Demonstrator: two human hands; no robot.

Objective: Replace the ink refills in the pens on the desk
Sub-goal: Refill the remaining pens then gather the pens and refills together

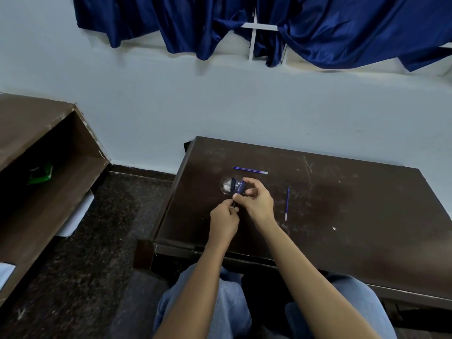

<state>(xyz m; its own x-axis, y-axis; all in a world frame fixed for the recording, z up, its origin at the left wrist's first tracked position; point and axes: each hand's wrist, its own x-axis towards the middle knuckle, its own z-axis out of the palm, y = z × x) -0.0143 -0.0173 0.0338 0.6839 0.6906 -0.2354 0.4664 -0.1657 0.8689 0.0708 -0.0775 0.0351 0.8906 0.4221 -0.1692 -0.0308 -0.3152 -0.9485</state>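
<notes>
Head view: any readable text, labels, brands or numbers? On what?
None readable.
The green packet on the shelf: any print too blurred.
The pen between left hand and right hand: too small to read.
On the desk, far refill and near refill: no legible marking.

Dark brown wooden desk (354,223): top surface scuffed, with pale scratches (308,165) toward the far edge. One thin blue ink refill with a pale tip (250,170) lies flat, crosswise, near the far side. A second thin blue ink refill (287,203) lies flat, pointing front to back, well apart from the first. Pale round mark (225,185) left of centre; small white speck (334,228) nearer the front
</notes>
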